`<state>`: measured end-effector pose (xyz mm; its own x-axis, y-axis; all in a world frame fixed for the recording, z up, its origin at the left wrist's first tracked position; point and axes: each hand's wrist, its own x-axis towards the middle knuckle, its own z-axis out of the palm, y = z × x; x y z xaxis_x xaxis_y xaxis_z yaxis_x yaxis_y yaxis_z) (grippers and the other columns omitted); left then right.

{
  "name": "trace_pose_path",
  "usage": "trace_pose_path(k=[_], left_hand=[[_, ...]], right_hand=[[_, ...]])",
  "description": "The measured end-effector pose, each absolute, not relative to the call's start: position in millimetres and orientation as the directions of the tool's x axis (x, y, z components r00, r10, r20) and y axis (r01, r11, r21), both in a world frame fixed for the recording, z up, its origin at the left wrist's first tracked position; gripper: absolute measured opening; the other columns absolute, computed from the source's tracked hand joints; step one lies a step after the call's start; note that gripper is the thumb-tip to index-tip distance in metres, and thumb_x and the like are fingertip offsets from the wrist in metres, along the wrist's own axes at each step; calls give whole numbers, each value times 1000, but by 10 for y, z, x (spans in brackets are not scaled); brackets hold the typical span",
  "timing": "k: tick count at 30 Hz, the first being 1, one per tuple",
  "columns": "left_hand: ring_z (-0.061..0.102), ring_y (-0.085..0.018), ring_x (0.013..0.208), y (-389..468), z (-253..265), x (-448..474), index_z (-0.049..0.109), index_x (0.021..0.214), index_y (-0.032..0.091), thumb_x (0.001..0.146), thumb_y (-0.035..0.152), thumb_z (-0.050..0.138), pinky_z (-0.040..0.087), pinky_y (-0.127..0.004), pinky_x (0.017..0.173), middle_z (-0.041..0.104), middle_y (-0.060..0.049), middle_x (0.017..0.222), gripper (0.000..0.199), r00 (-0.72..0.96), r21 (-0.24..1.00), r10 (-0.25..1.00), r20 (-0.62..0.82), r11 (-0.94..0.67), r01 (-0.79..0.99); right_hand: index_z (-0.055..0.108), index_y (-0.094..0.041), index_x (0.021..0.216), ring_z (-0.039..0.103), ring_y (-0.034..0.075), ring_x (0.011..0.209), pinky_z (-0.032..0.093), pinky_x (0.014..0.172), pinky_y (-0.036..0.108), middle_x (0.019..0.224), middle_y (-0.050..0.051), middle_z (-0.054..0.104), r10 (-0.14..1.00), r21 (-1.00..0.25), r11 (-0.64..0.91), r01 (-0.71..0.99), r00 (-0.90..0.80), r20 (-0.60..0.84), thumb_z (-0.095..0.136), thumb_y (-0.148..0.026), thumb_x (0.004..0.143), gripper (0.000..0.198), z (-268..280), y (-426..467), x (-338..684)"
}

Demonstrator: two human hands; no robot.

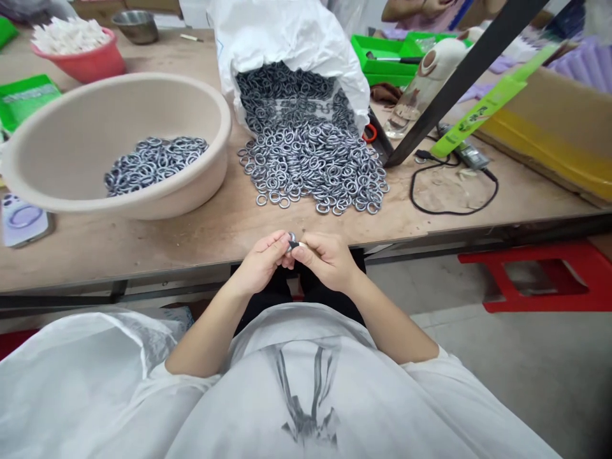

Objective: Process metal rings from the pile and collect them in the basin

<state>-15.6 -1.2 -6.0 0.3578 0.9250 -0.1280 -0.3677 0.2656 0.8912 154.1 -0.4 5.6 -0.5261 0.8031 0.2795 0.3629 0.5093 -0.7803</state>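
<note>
The left hand (262, 260), fingers curled in, is pinching a small grey ring (292, 236) at the near edge of the worktop (201, 239). The right hand (331, 258), nearly closed, is gripping a black-and-white piece (295, 245), its long axis running roughly sideways, black end pointing left. The hands are hiding much of both. Beyond, loose rings (315, 166) are lying before a white sack (287, 32).
</note>
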Motion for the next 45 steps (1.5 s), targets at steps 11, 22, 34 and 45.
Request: trace_pose_path(k=[11, 22, 34, 45], left_hand=[[61, -10, 61, -110, -88, -469, 69, 78, 13, 79, 46, 75, 49, -22, 62, 68, -4, 71, 33, 253, 902, 956, -151, 238, -360], [50, -7, 51, 10, -116, -414, 68, 82, 14, 73, 39, 75, 48, -22, 53, 59, 1, 66, 28, 70, 871, 966, -248, 254, -420], [31, -6, 47, -94, -105, -151, 51, 68, 18, 79, 55, 69, 27, -19, 43, 38, 6, 56, 43, 82, 888, 983, -162, 182, -422], [31, -4, 43, -83, 11, -50, 48, 63, 18, 77, 52, 71, 27, -18, 41, 37, 7, 52, 44, 18, 821, 963, -268, 238, -519]], right_hand=[[69, -23, 103, 60, 21, 84, 32, 65, 29, 102, 7, 67, 941, -358, 332, 873, -278, 193, 56, -48, 93, 30, -71, 840, 1317], [54, -19, 74, 46, 13, 66, 35, 64, 26, 69, -2, 50, 941, -925, 176, 336, -334, 57, 54, -43, 91, 29, -54, 545, 1346], [63, -21, 95, 56, 15, 73, 44, 68, 28, 82, 0, 62, 925, -968, 241, 74, -320, 205, 75, -57, 76, 42, -11, 215, 1208], [51, -20, 68, 45, 13, 61, 32, 60, 29, 65, 1, 51, 806, -651, 585, 484, -441, 396, 39, -59, 98, 50, 8, 77, 1323]])
